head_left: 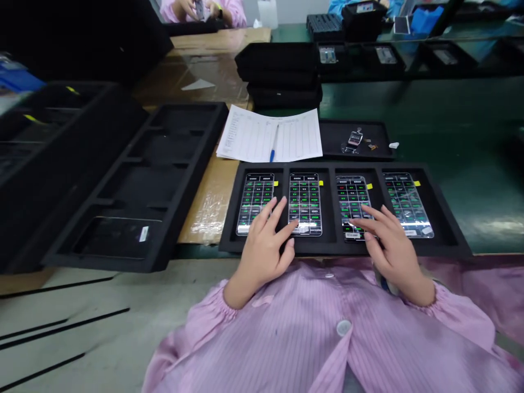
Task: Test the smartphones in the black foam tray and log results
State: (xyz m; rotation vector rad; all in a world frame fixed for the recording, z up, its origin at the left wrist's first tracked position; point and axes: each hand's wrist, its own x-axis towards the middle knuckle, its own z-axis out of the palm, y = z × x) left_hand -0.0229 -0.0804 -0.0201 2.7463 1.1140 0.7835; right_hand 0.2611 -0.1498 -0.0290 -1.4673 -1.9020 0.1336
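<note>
Black foam forms the left tray [188, 185], a strip of cardboard [208, 213] parting it from the four-slot tray [335, 249], whose front runs along the near edge of the green tabletop [470, 164], which stretches past its right end. Left hand [262, 248], loosely spread, grasping nothing: index fingertip at the slotted second phone [303, 199]. Right hand [395, 248], likewise: index fingertip at the third phone [351, 196].

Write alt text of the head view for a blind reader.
A person's left hand and right hand reach over the middle two of four lit smartphones in a black tray; behind it lie printed sheets and a pen.
</note>
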